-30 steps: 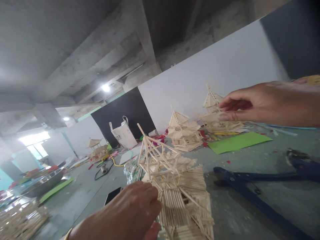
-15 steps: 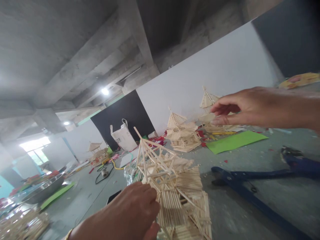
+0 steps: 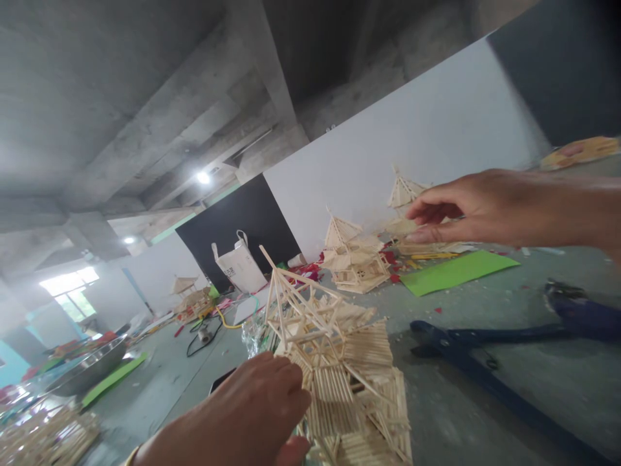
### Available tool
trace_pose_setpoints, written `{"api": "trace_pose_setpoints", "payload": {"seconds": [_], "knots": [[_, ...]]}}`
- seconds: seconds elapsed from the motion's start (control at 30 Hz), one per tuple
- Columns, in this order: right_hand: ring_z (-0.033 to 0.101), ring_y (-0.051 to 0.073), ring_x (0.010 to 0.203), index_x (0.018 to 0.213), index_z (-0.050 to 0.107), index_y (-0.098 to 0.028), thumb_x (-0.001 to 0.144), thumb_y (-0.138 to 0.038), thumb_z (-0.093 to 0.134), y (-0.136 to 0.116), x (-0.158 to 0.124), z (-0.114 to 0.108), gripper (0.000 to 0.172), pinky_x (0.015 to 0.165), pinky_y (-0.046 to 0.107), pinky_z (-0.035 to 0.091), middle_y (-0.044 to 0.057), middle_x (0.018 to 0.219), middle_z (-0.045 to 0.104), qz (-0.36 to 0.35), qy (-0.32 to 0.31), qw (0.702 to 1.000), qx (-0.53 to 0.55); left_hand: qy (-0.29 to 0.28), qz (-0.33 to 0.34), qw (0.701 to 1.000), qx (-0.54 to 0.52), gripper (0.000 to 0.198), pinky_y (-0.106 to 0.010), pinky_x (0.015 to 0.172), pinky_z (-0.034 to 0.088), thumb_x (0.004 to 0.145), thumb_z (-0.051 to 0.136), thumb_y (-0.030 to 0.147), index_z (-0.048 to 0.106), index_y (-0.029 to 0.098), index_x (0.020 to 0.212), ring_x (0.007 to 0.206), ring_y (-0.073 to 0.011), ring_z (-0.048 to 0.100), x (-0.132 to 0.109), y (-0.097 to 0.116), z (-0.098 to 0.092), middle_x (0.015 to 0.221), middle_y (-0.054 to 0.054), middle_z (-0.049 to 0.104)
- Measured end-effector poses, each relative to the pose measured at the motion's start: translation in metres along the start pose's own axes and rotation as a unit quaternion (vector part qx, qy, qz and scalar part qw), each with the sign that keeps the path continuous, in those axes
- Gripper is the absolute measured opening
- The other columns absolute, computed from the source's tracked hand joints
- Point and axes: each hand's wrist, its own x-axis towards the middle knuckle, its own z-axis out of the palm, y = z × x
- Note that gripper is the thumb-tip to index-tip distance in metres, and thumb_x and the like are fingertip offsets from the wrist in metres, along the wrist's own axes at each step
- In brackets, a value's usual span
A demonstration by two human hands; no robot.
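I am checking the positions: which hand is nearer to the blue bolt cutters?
Right. The right hand hovers above the blue bolt cutters; the left hand rests on the stick house.

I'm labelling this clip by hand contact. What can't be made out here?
- Left hand: its fingertips curl behind its knuckles at the stick house, so the grip is unclear.
- Right hand: reaches toward the far stick models; contact cannot be told.
- Blue-handled cutter: its handles run off the right edge.
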Motion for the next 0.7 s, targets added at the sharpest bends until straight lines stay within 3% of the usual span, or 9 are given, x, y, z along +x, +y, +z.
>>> {"api": "trace_pose_setpoints", "payload": {"seconds": [0.7], "knots": [[0.064,0.024,0.081,0.09,0.063,-0.027,0.062,-0.061,0.049,0.013,0.003,0.003,0.046,0.07,0.038,0.049,0.002,0.091,0.069,-0.023,0.001,1.0,0.009,0.005,0.014,0.999,0.036,0.005,-0.033,0.068,0.045,0.081,0.056,0.021,0.053,0.02,0.077,0.078,-0.0177,0.053,0.002,0.003,-0.001,0.084,0.0,0.056]]}}
